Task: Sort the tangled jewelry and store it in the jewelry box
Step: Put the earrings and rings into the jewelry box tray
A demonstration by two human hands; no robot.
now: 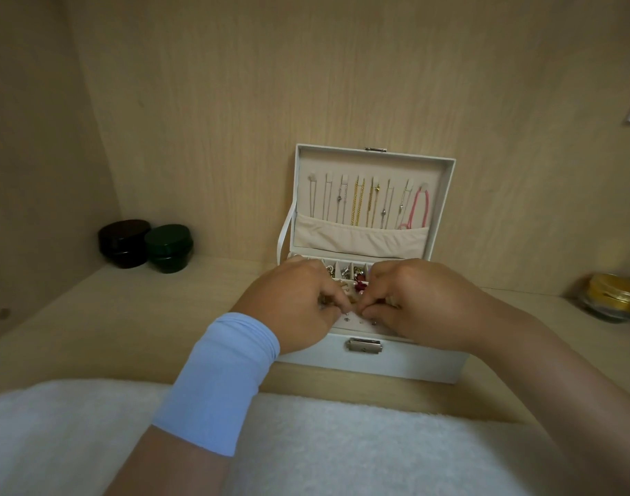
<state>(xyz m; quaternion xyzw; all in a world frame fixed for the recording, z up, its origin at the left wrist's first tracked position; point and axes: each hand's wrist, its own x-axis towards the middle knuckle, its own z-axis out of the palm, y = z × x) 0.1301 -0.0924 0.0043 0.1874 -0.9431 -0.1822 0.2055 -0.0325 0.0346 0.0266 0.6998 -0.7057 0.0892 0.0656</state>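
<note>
I am watching both hands working over the open white rectangular jewelry box (378,363), which is sitting on the pale wooden desk (127,316) just beyond a white fluffy cloth (324,445). The left hand (295,302), above a light-blue wristband (220,374), and the right hand (424,302) are curling their fingers inward, pinching a small jewelry piece (353,301) too tiny to identify, probably seating it in the front tray. Thin gold and silver chains (358,204) are hanging straight in the raised lid, apparently so they cannot tangle.
</note>
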